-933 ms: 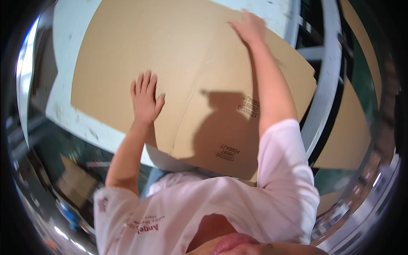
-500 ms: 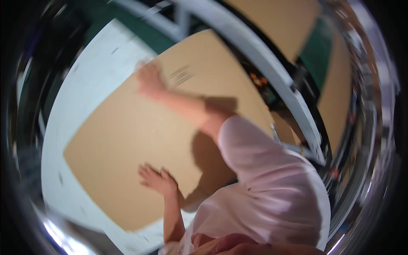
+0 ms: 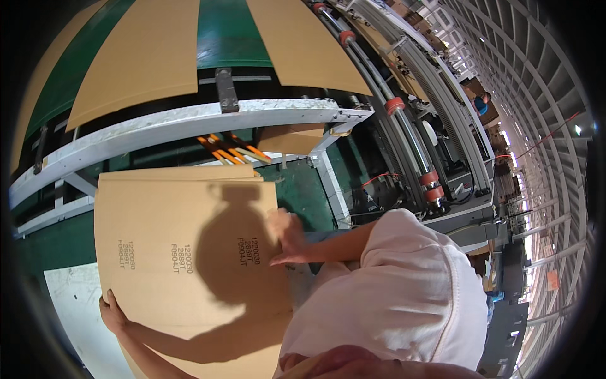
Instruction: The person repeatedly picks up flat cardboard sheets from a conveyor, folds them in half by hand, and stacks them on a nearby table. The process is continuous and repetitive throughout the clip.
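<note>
A stack of brown cardboard sheets (image 3: 158, 215) lies in front of me, its far edges slightly out of line. Dark printed marks cross the top sheet, and my shadow falls over it. At the stack's left edge, my left hand (image 3: 115, 314) is closed round the border of the cardboard. On the right edge rests my right hand (image 3: 288, 238), thumb spread away from the other fingers, which are somewhat blurred. The palm faces the cardboard's side, and nothing shows inside this hand.
Under the stack, a white board (image 3: 76, 297) juts out at left. Beyond stands a grey metal frame (image 3: 158, 129) beside a green surface (image 3: 233, 31) carrying large cardboard sheets (image 3: 142, 50). A roller shaft with red rings (image 3: 394, 106) runs along the right. Farther off, a person (image 3: 481, 103) is visible.
The view has swung round, showing more of the machine. Both hands, earlier over the cardboard's face with fingers spread, are now at its opposite edges; the left has closed on the border.
</note>
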The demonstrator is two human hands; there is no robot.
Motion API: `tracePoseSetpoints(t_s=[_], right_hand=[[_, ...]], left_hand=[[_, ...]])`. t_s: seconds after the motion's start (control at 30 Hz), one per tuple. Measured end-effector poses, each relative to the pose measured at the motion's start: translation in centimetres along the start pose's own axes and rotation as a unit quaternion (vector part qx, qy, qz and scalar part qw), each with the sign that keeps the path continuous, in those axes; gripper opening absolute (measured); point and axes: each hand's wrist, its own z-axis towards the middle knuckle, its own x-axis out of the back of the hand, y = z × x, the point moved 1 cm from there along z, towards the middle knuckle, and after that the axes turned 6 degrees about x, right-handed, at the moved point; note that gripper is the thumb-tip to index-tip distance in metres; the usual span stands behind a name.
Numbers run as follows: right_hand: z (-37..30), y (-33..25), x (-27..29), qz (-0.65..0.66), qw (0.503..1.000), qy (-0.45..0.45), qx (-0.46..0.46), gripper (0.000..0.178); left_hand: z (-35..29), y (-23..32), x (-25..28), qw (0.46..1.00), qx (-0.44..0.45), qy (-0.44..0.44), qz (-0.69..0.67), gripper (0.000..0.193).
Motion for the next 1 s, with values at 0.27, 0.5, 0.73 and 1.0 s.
tracePoseSetpoints(t_s=[0.27, 0.5, 0.73, 1.0], right_hand=[[-3.3, 4.0, -12.0, 0.400, 0.818, 0.124, -0.394, 0.076], [-2.0, 2.4, -4.4, 0.494, 0.797, 0.072, -0.339, 0.039], [-2.1, 6.3, -10.1, 0.519, 0.799, -0.028, -0.302, 0.033], [-3.2, 2.8, -7.5, 0.713, 0.638, -0.051, -0.286, 0.041]], left_hand=[[-2.6, -0.5, -0.8, 0.994, 0.074, 0.029, 0.070, 0.089], [-13.5, -3.3, -1.9, 0.991, 0.125, 0.032, 0.046, 0.086], [-10.7, -11.1, -3.2, 0.967, 0.088, -0.086, -0.224, 0.063], [-11.9, -7.4, 0.5, 0.972, 0.194, -0.053, -0.122, 0.062]])
